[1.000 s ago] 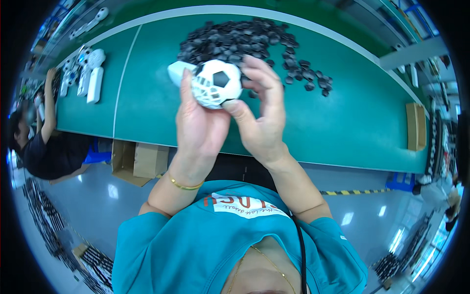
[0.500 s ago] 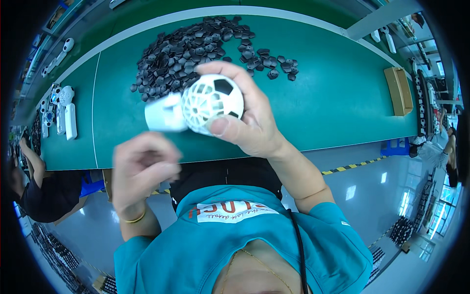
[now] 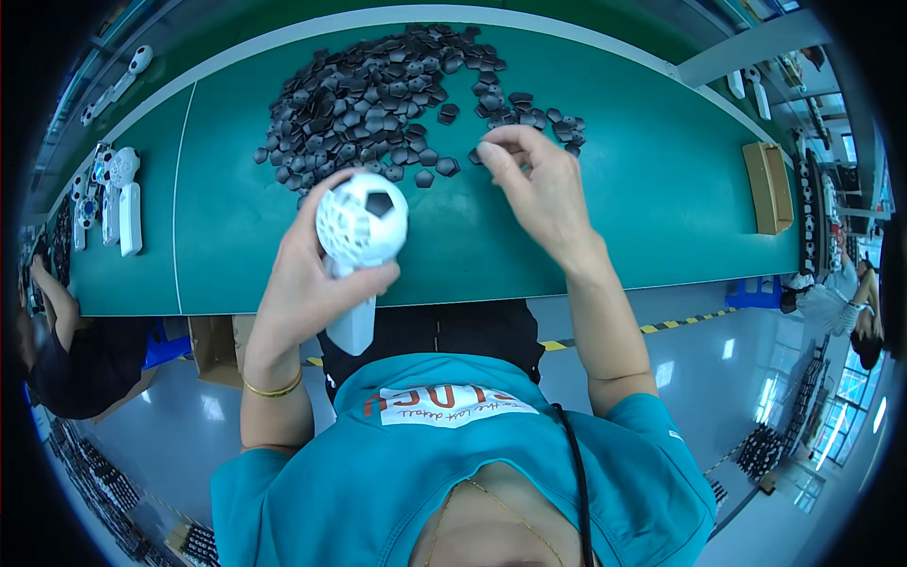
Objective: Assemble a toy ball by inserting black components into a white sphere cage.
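Note:
My left hand [image 3: 304, 274] is closed around a white handheld fan [image 3: 387, 227] with a round football-patterned head. Its slotted grille faces left, a black pentagon shows on its upper side, and the handle points down toward my lap. My right hand [image 3: 543, 184] reaches over the table, thumb and forefinger pinched at the edge of a black pentagon piece [image 3: 475, 156]. Beyond both hands spreads a large heap of black pentagon pieces [image 3: 364, 104], with several loose ones along its near and right edges.
The green table [image 3: 661, 189] carries an open cardboard box [image 3: 768, 189] at the right. More white fans [image 3: 128, 208] lie at the left. A co-worker's arm [image 3: 57, 293] shows at the far left, and a cardboard carton [image 3: 215, 348] stands below the table edge.
The fan has passed from my right hand to my left and turned handle-down. My right hand has moved right and away to the loose black pieces.

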`<move>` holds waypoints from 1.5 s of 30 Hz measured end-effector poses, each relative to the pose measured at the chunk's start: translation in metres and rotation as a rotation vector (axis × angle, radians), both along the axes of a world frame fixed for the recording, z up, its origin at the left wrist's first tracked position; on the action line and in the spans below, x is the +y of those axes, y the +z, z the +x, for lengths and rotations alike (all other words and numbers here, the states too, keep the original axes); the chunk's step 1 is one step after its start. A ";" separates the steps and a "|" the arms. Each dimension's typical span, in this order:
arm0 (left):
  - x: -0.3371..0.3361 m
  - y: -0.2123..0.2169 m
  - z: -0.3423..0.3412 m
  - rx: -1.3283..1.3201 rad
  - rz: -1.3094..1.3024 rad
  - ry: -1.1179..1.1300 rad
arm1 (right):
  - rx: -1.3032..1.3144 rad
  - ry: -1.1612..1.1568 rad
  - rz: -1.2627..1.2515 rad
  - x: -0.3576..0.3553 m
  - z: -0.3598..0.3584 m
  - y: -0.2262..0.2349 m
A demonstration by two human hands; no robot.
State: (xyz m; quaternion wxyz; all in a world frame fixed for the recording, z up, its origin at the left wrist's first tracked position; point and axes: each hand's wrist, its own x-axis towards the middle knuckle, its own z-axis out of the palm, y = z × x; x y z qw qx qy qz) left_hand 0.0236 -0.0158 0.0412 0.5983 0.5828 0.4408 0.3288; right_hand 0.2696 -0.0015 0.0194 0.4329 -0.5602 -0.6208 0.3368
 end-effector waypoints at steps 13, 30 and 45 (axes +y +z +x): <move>0.011 -0.010 0.012 -0.287 -0.130 0.192 | -0.315 -0.075 0.067 0.009 -0.010 -0.011; 0.012 -0.016 0.023 -0.346 -0.031 0.095 | 0.169 0.257 0.163 0.005 -0.054 0.029; 0.013 -0.015 0.035 -0.270 0.047 0.155 | 0.262 0.169 0.033 0.009 -0.056 0.020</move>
